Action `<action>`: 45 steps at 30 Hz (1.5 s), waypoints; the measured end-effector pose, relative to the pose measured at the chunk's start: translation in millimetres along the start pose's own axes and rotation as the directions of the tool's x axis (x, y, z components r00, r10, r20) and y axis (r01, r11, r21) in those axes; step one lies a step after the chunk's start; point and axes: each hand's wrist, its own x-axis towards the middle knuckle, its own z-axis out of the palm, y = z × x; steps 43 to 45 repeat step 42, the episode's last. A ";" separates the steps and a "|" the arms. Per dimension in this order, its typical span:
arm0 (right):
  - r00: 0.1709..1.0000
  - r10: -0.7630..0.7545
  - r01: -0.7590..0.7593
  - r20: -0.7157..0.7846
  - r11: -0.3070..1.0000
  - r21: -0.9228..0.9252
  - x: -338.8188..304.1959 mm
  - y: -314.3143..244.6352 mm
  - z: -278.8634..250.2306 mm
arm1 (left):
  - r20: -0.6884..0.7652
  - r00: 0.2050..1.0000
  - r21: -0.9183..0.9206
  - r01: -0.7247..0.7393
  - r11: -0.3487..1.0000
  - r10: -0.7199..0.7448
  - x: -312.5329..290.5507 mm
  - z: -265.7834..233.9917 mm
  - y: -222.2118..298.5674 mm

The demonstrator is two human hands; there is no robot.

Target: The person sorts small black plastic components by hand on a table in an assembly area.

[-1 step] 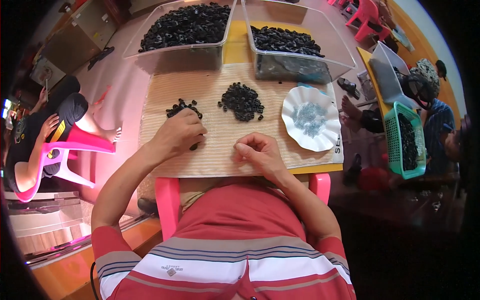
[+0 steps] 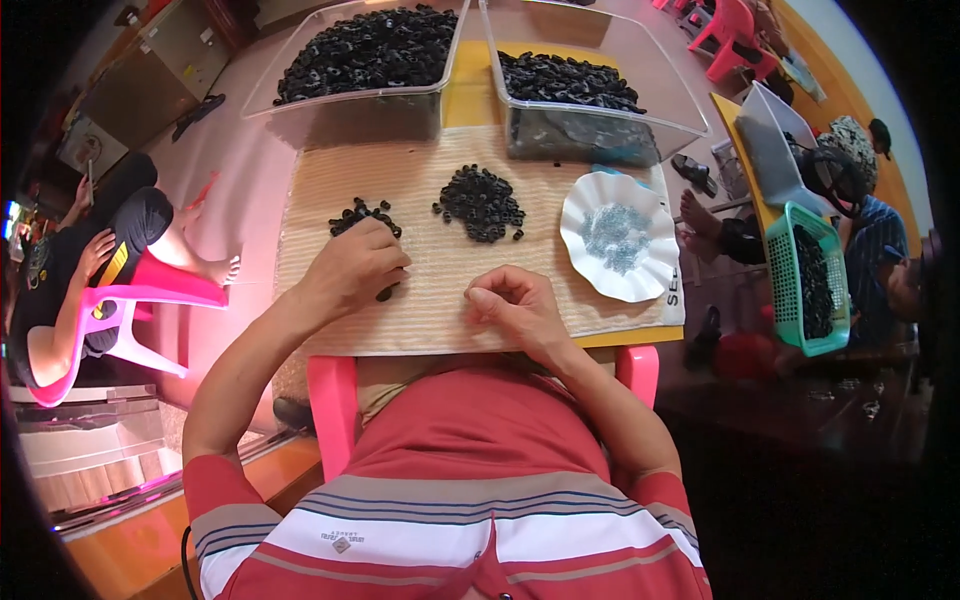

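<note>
My left hand [image 2: 352, 268] is curled over the cloth, beside a small pile of black ring-like pieces [image 2: 352, 213]. A dark piece [image 2: 387, 292] shows under its bent fingers; the grip itself is mostly hidden. My right hand [image 2: 516, 308] rests nearer the front edge with thumb and forefinger brought together, and anything between them is too small to make out. A larger pile of the same black pieces [image 2: 480, 203] lies beyond and between the hands. To the right stands a white fluted dish [image 2: 645, 280] with tiny clear, bluish bits [image 2: 615, 238] in it.
Two clear plastic bins [image 2: 350, 112] [image 2: 600, 125] of black parts stand at the far side of the ribbed cloth [image 2: 430, 330]. At right is another table with a green basket [image 2: 785, 290]. People sit to both sides, one on a pink chair [image 2: 180, 275].
</note>
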 end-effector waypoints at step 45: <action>0.993 -0.114 -0.032 -0.006 -0.230 -0.973 -31.2 -95.5 -104.5 | -0.305 0.935 -0.534 -0.009 0.846 -0.183 -2.3 62.8 77.2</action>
